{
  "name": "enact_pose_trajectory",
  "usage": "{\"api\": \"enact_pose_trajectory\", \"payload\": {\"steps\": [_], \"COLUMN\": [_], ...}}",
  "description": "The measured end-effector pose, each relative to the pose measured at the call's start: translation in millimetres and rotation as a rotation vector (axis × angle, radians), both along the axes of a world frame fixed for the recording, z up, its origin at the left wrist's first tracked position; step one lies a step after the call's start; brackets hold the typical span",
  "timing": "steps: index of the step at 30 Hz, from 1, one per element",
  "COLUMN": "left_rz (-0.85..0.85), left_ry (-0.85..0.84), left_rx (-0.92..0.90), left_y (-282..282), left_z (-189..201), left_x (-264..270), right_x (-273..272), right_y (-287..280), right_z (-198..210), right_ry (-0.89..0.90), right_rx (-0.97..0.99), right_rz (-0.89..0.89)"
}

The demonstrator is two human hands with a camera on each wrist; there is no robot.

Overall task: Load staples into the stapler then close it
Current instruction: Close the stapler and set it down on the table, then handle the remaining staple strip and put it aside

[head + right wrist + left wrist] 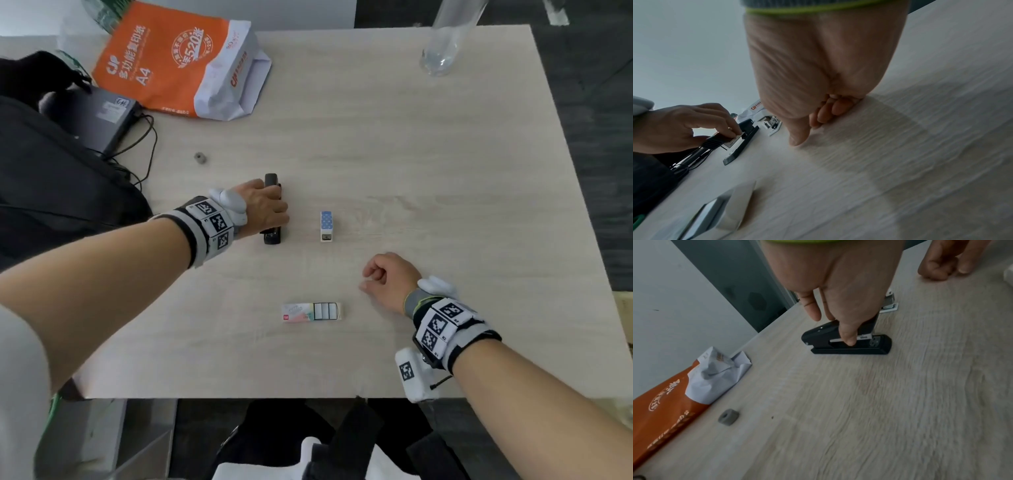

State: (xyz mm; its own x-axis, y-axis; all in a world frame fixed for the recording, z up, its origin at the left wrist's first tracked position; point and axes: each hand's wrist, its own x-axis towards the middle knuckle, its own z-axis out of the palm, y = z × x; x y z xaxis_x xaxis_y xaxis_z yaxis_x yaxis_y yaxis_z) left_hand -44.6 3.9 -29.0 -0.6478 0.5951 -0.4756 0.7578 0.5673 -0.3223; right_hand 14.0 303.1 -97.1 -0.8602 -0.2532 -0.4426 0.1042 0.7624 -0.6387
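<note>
My left hand (263,209) grips the black stapler (846,342) from above, toward the left side of the table (411,154), thumb and fingers curled around its top arm while its base lies flat on the wood. My right hand (387,277) rests nearer the front edge, fingers curled in loosely and, as far as the blurred wrist view shows, holding nothing. The open box of staples (312,311) lies near the front edge, just beside that hand. A small blue-and-white stapler (326,226) stands between my hands.
</note>
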Motion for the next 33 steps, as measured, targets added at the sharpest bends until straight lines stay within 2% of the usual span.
{"api": "enact_pose_trajectory", "payload": {"steps": [4, 7, 10, 12, 14, 19, 22, 24, 28, 33], "left_rz": [0.042, 0.157, 0.416, 0.639, 0.759, 0.599, 0.487, 0.469, 0.534, 0.59], "left_ry": [0.007, 0.047, 0.079, 0.035, -0.086, -0.253, -0.282, -0.253, -0.231, -0.261], "left_rx": [0.062, 0.125, 0.509, 0.735, 0.789, 0.403, 0.22, 0.233, 0.486, 0.656], "left_y": [3.7, 9.3, 24.1, 40.0, 59.2, 94.7, 103.1, 102.4, 106.3, 107.8], "left_z": [0.6, 2.7, 7.3, 6.3, 0.4, -12.7, -9.9, -11.9, -7.3, -4.8], "left_x": [6.1, 14.2, 31.9, 42.6, 46.1, 15.8, -1.9, -6.0, 14.8, 57.1], "right_x": [0.1, -0.6, 0.0, 1.1, 2.2, 1.4, 0.1, -0.2, 2.6, 8.1], "right_y": [-1.9, -2.3, -3.1, -4.2, -5.0, -4.5, -3.1, -1.4, -4.7, -23.5], "right_z": [-0.8, -0.2, -1.0, 0.0, -0.5, 2.1, 3.7, 6.9, 20.8, 32.2], "right_ry": [-0.004, 0.003, 0.007, 0.009, 0.004, 0.006, -0.027, -0.063, 0.038, 0.196], "right_rx": [0.041, 0.053, 0.052, 0.057, 0.062, 0.055, 0.042, 0.015, -0.09, -0.062], "right_rz": [0.019, 0.02, 0.006, 0.002, -0.001, -0.007, -0.028, -0.057, -0.137, 0.032]}}
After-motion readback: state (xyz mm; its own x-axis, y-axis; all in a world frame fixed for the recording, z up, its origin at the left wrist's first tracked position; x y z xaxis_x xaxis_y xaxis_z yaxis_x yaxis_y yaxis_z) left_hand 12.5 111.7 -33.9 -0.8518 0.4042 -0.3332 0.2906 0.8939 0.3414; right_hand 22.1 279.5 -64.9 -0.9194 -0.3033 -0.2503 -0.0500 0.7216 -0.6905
